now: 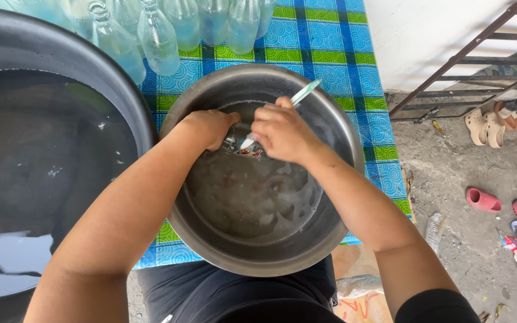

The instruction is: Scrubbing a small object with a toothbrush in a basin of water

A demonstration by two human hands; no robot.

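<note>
The big black tub (37, 149) is full of dark water. Beside it on the bench (330, 36), the steel basin (324, 233) holds shallow soapy water. There the left hand (207, 128) clasps a small bottle (240, 146) (wet glass could slip), while the right hand (282, 131) grips a brush (303, 93) poked into it.

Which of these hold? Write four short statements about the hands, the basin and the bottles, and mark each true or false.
1. Both hands work inside the metal basin. True.
2. The right hand holds a toothbrush. True.
3. The left hand is raised over the black tub. False: it grips a small glass item in the basin.
4. The empty glass bottles lie on the ground. False: they stand on the blue-green checked cloth.
</note>
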